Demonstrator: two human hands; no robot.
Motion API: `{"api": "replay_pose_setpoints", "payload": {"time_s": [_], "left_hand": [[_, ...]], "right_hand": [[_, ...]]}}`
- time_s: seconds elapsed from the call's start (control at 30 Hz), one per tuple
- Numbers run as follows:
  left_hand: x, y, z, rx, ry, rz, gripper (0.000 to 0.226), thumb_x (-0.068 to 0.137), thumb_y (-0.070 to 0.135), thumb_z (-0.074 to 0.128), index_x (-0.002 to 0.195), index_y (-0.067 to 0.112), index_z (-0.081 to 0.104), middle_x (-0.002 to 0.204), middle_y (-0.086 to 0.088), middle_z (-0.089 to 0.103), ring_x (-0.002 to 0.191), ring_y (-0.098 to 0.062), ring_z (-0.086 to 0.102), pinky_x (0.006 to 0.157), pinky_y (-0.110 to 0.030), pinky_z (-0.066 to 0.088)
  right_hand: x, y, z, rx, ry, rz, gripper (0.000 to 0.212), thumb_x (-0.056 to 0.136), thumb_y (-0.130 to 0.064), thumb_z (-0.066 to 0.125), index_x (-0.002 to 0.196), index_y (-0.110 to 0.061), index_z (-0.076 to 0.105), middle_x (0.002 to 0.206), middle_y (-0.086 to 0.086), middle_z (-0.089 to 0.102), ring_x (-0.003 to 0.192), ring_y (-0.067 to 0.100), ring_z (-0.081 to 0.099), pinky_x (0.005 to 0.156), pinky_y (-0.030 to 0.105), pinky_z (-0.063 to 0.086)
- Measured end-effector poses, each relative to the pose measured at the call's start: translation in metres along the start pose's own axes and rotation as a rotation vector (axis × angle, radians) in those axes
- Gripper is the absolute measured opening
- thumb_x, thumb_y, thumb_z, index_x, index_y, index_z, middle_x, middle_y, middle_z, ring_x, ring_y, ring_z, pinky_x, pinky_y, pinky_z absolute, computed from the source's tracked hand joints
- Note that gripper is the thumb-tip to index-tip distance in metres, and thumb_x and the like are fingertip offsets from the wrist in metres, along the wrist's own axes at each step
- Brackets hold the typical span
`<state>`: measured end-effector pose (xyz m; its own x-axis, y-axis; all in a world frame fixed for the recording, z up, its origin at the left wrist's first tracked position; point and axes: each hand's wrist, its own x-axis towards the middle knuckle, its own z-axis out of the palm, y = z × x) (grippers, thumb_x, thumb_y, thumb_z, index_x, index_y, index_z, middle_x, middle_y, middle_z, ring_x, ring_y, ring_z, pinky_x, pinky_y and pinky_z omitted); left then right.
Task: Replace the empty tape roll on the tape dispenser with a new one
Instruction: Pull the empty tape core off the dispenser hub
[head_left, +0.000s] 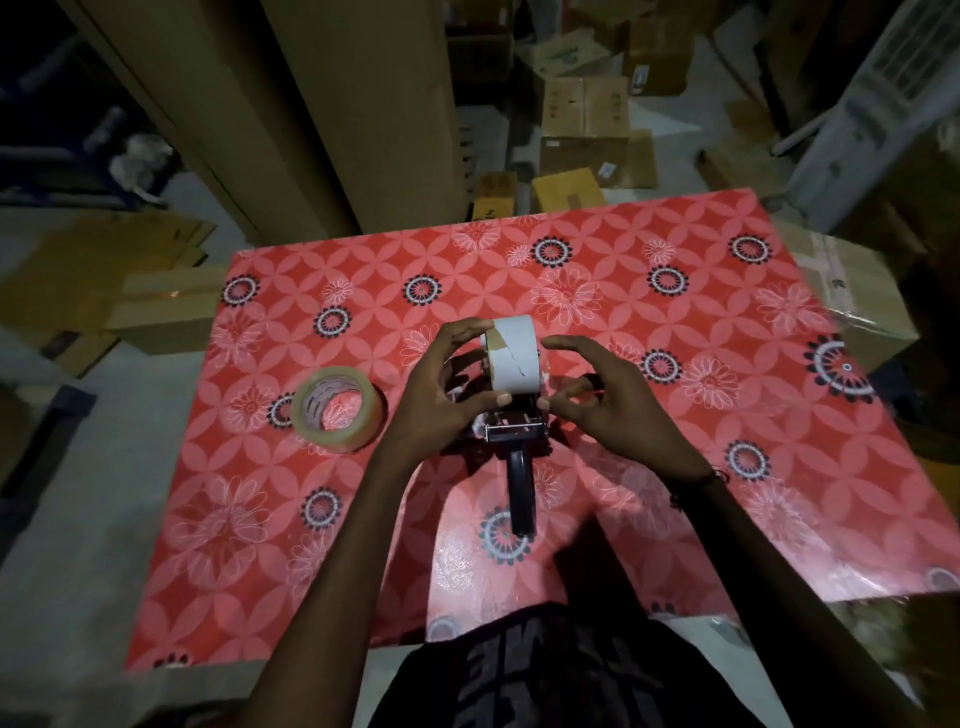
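A dark tape dispenser (519, 467) lies in the middle of the red flowered table (675, 467), its handle pointing toward me. An empty white cardboard roll (514, 353) sits on its hub. My left hand (441, 384) grips this roll from the left, fingers over its top and thumb at its near edge. My right hand (608, 400) hovers just right of the roll with fingers spread and loosely bent, the thumb tip close to the roll's near right corner. A new roll of clear tape (340, 408) lies flat on the table to the left, apart from both hands.
Cardboard boxes (584, 130) are stacked on the floor beyond the table's far edge. Tall brown cardboard sheets (322, 104) lean at the back left. Another box (862, 291) stands against the table's right side, and flat cartons (156, 306) lie to the left.
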<state>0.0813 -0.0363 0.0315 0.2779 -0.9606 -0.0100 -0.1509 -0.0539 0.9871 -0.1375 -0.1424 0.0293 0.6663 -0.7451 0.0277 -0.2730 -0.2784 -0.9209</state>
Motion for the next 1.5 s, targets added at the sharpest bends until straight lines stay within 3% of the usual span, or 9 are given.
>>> {"api": "replay_pose_setpoints", "payload": {"time_s": [0.07, 0.27, 0.4, 0.6, 0.73, 0.83, 1.0, 1.2, 1.5], "left_hand": [[0.0, 0.001, 0.001, -0.009, 0.009, 0.002, 0.074, 0.083, 0.0, 0.089, 0.139, 0.032, 0.053, 0.151, 0.007, 0.056, 0.136, -0.01, 0.061, 0.099, -0.022, 0.052], [0.001, 0.007, 0.002, -0.037, 0.037, -0.072, 0.063, 0.092, 0.016, 0.084, 0.143, 0.038, 0.054, 0.15, 0.005, 0.06, 0.134, -0.014, 0.065, 0.109, -0.053, 0.057], [0.002, 0.011, 0.004, 0.042, 0.038, -0.066, 0.069, 0.091, 0.021, 0.085, 0.148, 0.04, 0.051, 0.149, 0.007, 0.06, 0.131, -0.012, 0.066, 0.108, -0.05, 0.058], [0.011, 0.013, 0.003, 0.178, -0.017, -0.04, 0.081, 0.081, 0.029, 0.094, 0.147, 0.045, 0.05, 0.147, 0.014, 0.059, 0.129, -0.008, 0.064, 0.104, -0.042, 0.058], [0.015, 0.014, 0.0, 0.193, -0.036, -0.033, 0.081, 0.08, 0.026, 0.095, 0.148, 0.037, 0.052, 0.148, 0.012, 0.059, 0.131, -0.007, 0.062, 0.106, -0.034, 0.054], [0.017, 0.012, -0.001, 0.205, -0.039, 0.009, 0.077, 0.08, 0.022, 0.095, 0.145, 0.032, 0.055, 0.146, 0.009, 0.06, 0.135, -0.009, 0.06, 0.109, -0.033, 0.053], [0.019, 0.01, -0.003, 0.2, -0.031, 0.044, 0.077, 0.078, 0.02, 0.096, 0.144, 0.026, 0.057, 0.145, 0.006, 0.061, 0.134, -0.013, 0.061, 0.106, -0.032, 0.055], [0.024, 0.007, -0.009, 0.247, -0.043, 0.096, 0.079, 0.075, 0.024, 0.098, 0.143, 0.021, 0.058, 0.142, 0.007, 0.063, 0.134, -0.014, 0.061, 0.105, -0.035, 0.056], [0.028, 0.004, -0.014, 0.247, -0.044, 0.126, 0.083, 0.069, 0.027, 0.1, 0.141, 0.019, 0.061, 0.137, 0.012, 0.067, 0.128, -0.01, 0.064, 0.101, -0.03, 0.058]], "right_hand": [[0.003, 0.003, -0.003, -0.007, -0.025, -0.017, 0.069, 0.09, -0.013, 0.089, 0.152, -0.024, 0.058, 0.122, -0.004, 0.073, 0.079, 0.001, 0.077, 0.065, 0.014, 0.054], [0.01, 0.007, -0.006, -0.017, -0.097, -0.022, 0.072, 0.091, -0.01, 0.087, 0.155, -0.023, 0.056, 0.118, -0.005, 0.075, 0.081, 0.002, 0.078, 0.073, 0.014, 0.058], [0.013, 0.01, -0.006, -0.027, -0.135, -0.053, 0.07, 0.093, -0.01, 0.085, 0.155, -0.023, 0.055, 0.135, -0.004, 0.072, 0.083, 0.007, 0.08, 0.075, 0.018, 0.061], [0.019, 0.011, -0.009, -0.051, -0.169, -0.042, 0.064, 0.094, -0.02, 0.086, 0.149, -0.027, 0.055, 0.108, -0.018, 0.074, 0.08, 0.001, 0.079, 0.068, 0.012, 0.056], [0.028, 0.015, -0.016, -0.086, -0.211, -0.08, 0.061, 0.093, -0.023, 0.087, 0.146, -0.025, 0.055, 0.137, -0.009, 0.07, 0.077, 0.0, 0.078, 0.066, 0.009, 0.052], [0.031, 0.018, -0.02, -0.129, -0.234, -0.102, 0.062, 0.092, -0.029, 0.087, 0.145, -0.029, 0.055, 0.146, -0.013, 0.063, 0.077, 0.007, 0.077, 0.066, 0.016, 0.056], [0.038, 0.021, -0.02, -0.189, -0.226, -0.155, 0.063, 0.088, -0.036, 0.091, 0.141, -0.032, 0.057, 0.133, -0.025, 0.063, 0.074, 0.011, 0.075, 0.065, 0.026, 0.058], [0.04, 0.019, -0.019, -0.224, -0.198, -0.169, 0.064, 0.085, -0.038, 0.093, 0.139, -0.032, 0.058, 0.112, -0.05, 0.059, 0.069, 0.011, 0.073, 0.062, 0.017, 0.05], [0.039, 0.017, -0.021, -0.279, -0.189, -0.167, 0.066, 0.086, -0.034, 0.093, 0.141, -0.026, 0.058, 0.105, -0.059, 0.055, 0.063, 0.009, 0.068, 0.06, 0.015, 0.047]]}}
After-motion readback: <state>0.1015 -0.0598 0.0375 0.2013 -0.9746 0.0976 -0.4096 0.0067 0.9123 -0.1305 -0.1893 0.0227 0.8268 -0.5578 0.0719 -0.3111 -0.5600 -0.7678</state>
